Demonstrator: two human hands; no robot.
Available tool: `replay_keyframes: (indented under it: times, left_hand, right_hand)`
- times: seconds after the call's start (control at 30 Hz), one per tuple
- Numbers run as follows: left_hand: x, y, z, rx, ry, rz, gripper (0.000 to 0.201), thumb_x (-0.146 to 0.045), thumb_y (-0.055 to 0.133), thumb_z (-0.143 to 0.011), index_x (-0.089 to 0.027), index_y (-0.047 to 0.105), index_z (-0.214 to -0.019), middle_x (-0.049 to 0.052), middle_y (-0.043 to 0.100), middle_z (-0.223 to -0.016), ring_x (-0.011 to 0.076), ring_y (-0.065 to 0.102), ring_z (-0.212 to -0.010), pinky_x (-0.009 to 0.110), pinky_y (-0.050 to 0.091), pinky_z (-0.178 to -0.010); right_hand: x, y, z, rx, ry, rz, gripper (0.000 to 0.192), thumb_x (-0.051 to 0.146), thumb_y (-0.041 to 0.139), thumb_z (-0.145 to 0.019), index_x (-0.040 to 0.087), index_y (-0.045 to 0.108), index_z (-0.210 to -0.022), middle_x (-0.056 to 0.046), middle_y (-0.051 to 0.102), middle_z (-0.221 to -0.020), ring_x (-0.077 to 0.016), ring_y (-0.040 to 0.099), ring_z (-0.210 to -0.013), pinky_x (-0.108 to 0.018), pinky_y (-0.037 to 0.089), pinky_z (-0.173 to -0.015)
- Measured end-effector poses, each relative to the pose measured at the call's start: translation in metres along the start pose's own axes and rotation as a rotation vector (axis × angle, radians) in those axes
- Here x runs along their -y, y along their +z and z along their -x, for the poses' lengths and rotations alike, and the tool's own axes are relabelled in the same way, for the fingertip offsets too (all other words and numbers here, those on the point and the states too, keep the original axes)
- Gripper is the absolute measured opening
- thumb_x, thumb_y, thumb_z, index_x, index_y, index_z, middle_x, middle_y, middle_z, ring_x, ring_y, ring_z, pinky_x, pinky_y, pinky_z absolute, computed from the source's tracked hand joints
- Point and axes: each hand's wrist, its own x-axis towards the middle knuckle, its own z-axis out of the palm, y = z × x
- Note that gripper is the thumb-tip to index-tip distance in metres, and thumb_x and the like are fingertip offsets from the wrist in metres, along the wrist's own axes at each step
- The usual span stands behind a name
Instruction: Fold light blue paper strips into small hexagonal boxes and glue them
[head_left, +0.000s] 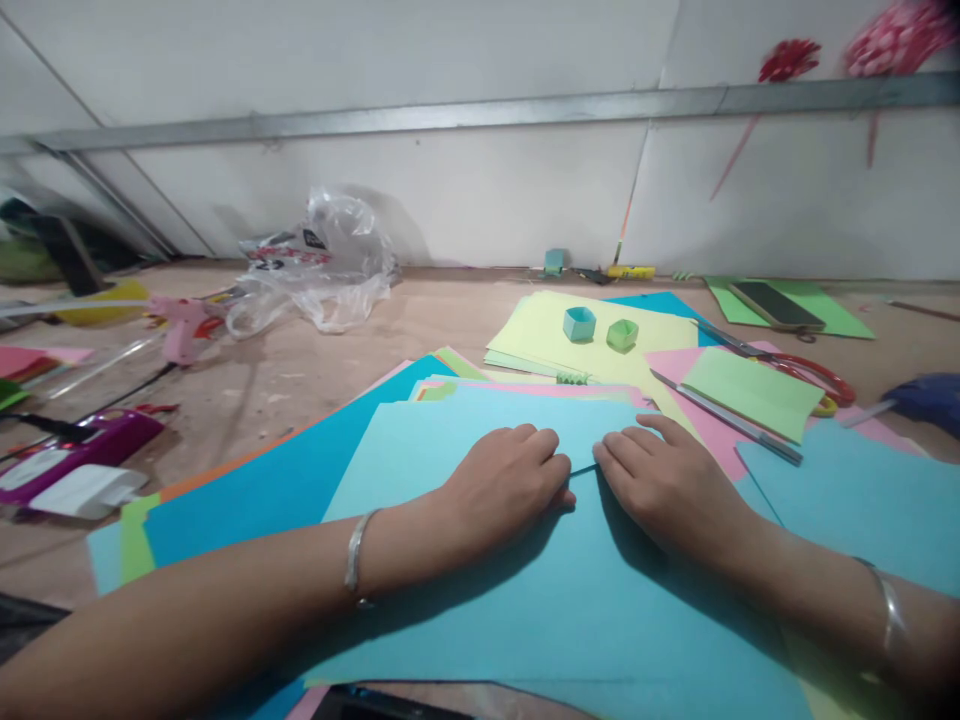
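A light blue paper sheet (465, 440) lies on a pile of coloured sheets in front of me. My left hand (506, 480) and my right hand (667, 480) rest side by side on it, fingers curled and pressing down on a folded edge near the middle. Each wrist wears a silver bangle. A darker blue sheet (277, 490) lies under it to the left.
Two small folded paper boxes, one teal (579, 323) and one green (622, 334), stand on yellow paper. Red-handled scissors (795, 365), a pen (724, 417) and a phone (776, 305) lie right. A pink glue gun (184, 325) and plastic bag (322, 260) lie left.
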Motion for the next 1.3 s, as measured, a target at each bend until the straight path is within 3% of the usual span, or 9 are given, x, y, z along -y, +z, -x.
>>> replay_keyframes:
  times: [0.2, 0.43, 0.6, 0.8, 0.93, 1.07, 1.3]
  left_hand:
    - [-0.001, 0.000, 0.000, -0.011, 0.111, -0.123, 0.022, -0.010, 0.041, -0.094, -0.014, 0.060, -0.084, 0.007, 0.058, -0.075, 0.0184, 0.048, -0.063, 0.031, 0.033, -0.052]
    - [-0.005, -0.002, -0.001, 0.008, 0.142, -0.115, 0.023, -0.006, 0.038, -0.093, -0.014, 0.058, -0.082, 0.009, 0.058, -0.076, 0.0192, 0.049, -0.064, 0.032, 0.032, -0.051]
    - [-0.006, 0.000, -0.001, -0.018, 0.047, -0.077, 0.022, -0.027, 0.047, -0.098, -0.013, 0.061, -0.090, 0.008, 0.060, -0.076, 0.0197, 0.052, -0.067, 0.030, 0.034, -0.053]
    - [0.005, 0.005, -0.001, -0.065, -0.074, 0.014, 0.024, -0.016, 0.045, -0.096, -0.015, 0.068, -0.087, 0.005, 0.063, -0.074, 0.0177, 0.053, -0.066, 0.030, 0.038, -0.058]
    - [0.011, 0.007, -0.005, -0.134, -0.073, 0.340, 0.020, -0.015, 0.051, -0.093, -0.017, 0.071, -0.090, 0.004, 0.067, -0.079, 0.0164, 0.059, -0.074, 0.028, 0.043, -0.065]
    - [0.017, 0.005, -0.011, -0.142, -0.223, 0.645, 0.011, -0.015, 0.063, -0.085, -0.017, 0.074, -0.085, 0.001, 0.064, -0.075, 0.0127, 0.058, -0.070, 0.023, 0.044, -0.064]
    - [0.030, 0.002, -0.015, -0.192, -0.332, 0.613, 0.005, -0.015, 0.069, -0.080, -0.016, 0.070, -0.075, 0.001, 0.058, -0.078, 0.0146, 0.055, -0.076, 0.026, 0.042, -0.068]
  right_hand:
    - [0.000, 0.001, 0.000, 0.002, -0.037, 0.031, 0.025, 0.000, 0.049, -0.085, 0.011, 0.070, -0.075, -0.007, 0.059, -0.064, -0.0189, 0.047, -0.062, -0.036, 0.032, -0.070]
    - [-0.002, 0.001, 0.001, 0.007, -0.113, 0.020, 0.029, -0.004, 0.048, -0.081, 0.013, 0.064, -0.064, -0.006, 0.055, -0.060, -0.0173, 0.042, -0.058, -0.034, 0.026, -0.063]
    - [-0.003, -0.001, 0.001, -0.005, -0.107, 0.045, 0.029, -0.003, 0.048, -0.084, 0.012, 0.066, -0.068, -0.006, 0.056, -0.058, -0.0177, 0.043, -0.058, -0.034, 0.027, -0.063]
    - [-0.005, 0.007, -0.001, -0.048, 0.084, -0.163, 0.032, 0.003, 0.042, -0.090, 0.012, 0.066, -0.071, -0.008, 0.059, -0.066, -0.0188, 0.046, -0.064, -0.032, 0.030, -0.064]
    - [-0.006, 0.015, -0.003, -0.043, 0.137, -0.428, 0.030, 0.015, 0.042, -0.096, 0.011, 0.068, -0.081, -0.009, 0.061, -0.074, -0.0188, 0.049, -0.070, -0.030, 0.033, -0.064]
    - [-0.009, 0.017, -0.001, -0.041, 0.215, -0.566, 0.032, 0.011, 0.040, -0.095, 0.013, 0.068, -0.081, -0.007, 0.060, -0.074, -0.0167, 0.049, -0.070, -0.027, 0.036, -0.063]
    - [-0.017, 0.015, 0.002, -0.049, 0.401, -0.636, 0.023, 0.016, 0.049, -0.093, 0.014, 0.070, -0.085, -0.008, 0.065, -0.082, -0.0185, 0.056, -0.075, -0.029, 0.043, -0.066]
